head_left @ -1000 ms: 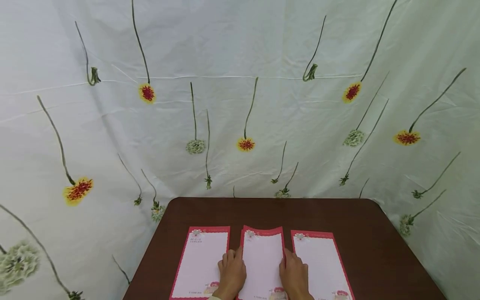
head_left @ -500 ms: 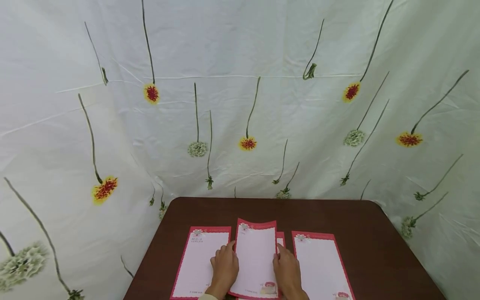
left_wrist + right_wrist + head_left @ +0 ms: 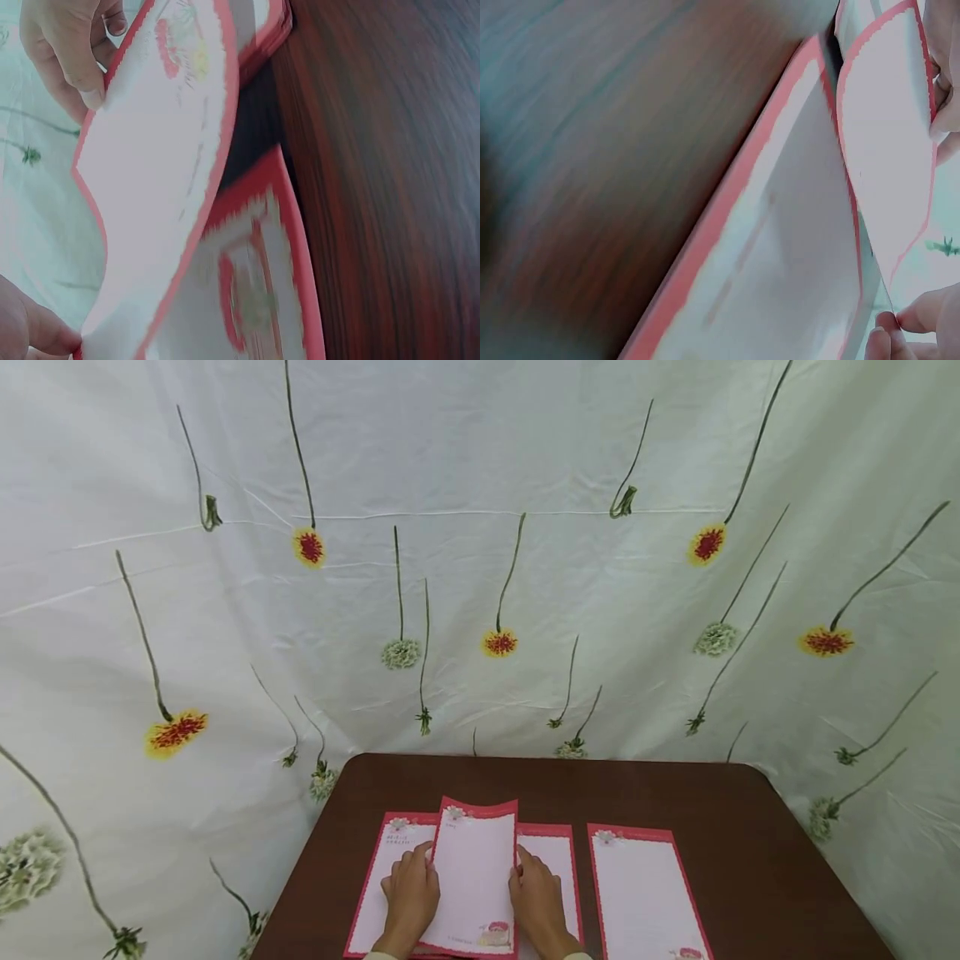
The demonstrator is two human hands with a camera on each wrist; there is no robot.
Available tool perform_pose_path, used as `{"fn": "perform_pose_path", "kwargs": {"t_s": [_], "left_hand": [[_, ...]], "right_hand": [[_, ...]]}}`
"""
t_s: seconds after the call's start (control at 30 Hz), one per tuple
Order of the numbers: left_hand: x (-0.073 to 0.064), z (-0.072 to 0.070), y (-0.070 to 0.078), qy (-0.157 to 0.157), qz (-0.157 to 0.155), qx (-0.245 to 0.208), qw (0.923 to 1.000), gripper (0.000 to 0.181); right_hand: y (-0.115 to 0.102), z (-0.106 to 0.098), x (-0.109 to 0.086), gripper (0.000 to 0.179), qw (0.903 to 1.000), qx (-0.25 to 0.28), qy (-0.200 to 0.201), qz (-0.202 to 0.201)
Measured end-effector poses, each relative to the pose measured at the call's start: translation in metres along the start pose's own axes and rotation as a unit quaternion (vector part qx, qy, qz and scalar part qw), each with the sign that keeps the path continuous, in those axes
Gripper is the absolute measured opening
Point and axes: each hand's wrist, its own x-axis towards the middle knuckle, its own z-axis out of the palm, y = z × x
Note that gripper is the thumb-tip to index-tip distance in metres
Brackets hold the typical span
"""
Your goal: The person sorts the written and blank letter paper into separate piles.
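A sheet of letter paper [image 3: 476,881] with a red border and a small cake picture is raised between both hands, bowed along its top edge. My left hand [image 3: 411,893] pinches its left edge, and my right hand [image 3: 536,897] its right edge, thumb and fingertip meeting on the paper in the right wrist view. Beneath and left lies the left letter paper stack [image 3: 370,902], partly covered by the raised sheet. Behind the right hand is the middle letter paper stack [image 3: 551,852], its left part hidden.
A third letter paper stack [image 3: 645,893] lies to the right on the dark brown table [image 3: 757,877]. The table's far edge meets a pale flower-print cloth [image 3: 480,568] that hangs behind and at both sides.
The top sheet has come up off the middle stack and moved left in both hands. It now overlaps the left stack, and the middle stack beneath has come into view.
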Motion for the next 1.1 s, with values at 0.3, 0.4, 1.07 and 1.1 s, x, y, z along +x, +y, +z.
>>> {"fn": "perform_pose_path", "kwargs": {"t_s": [0.3,0.4,1.07,1.1], "left_hand": [[0.005,-0.016,-0.028,0.039,-0.009,0.012,0.9991,0.031],[0.006,-0.02,-0.037,0.043,-0.02,0.021,0.9987,0.031],[0.01,-0.036,-0.06,0.044,-0.057,0.024,0.9971,0.037],[0.01,-0.036,-0.061,0.042,-0.06,0.023,0.997,0.037]], "right_hand": [[-0.025,0.024,0.002,0.039,0.9992,0.019,-0.035,-0.006],[-0.032,0.032,0.002,0.041,0.9985,0.029,-0.046,-0.005],[-0.044,0.055,0.005,0.041,0.9963,0.048,-0.071,-0.007],[-0.044,0.055,0.005,0.041,0.996,0.049,-0.074,-0.004]]}}
